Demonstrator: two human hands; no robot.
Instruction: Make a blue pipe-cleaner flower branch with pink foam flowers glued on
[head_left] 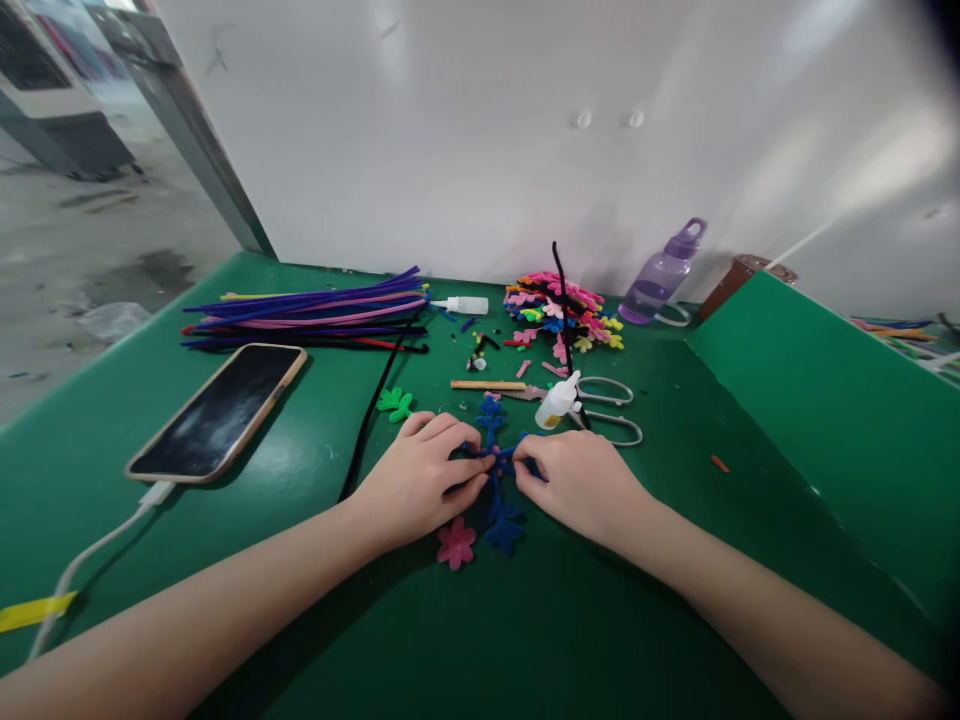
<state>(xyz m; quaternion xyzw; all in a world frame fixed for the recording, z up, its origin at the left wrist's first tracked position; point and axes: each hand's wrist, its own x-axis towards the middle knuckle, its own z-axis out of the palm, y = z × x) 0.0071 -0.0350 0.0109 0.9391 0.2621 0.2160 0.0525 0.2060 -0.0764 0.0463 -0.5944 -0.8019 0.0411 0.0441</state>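
A blue pipe-cleaner snowflake (492, 492) with leafy arms lies on the green table between my hands. My left hand (429, 468) presses its fingertips at the pinkish centre of the snowflake. Thumb and forefinger of my right hand (574, 478) pinch the snowflake's right arm. Just below my left fingers rests a pink pipe-cleaner flower (456, 543). A green leaf-shaped piece (395, 403) is beyond my left hand. Past my right hand, a small white glue bottle (558, 402) leans on grey-handled scissors (611, 390).
A phone (217, 415) on a white cable lies at left, near a bundle of pipe cleaners (315, 312). Behind are a white-capped bottle (468, 305), a pile of colourful shapes (559, 305), a purple water bottle (664, 275) and a brown cup (739, 280). A green panel (817, 430) stands right.
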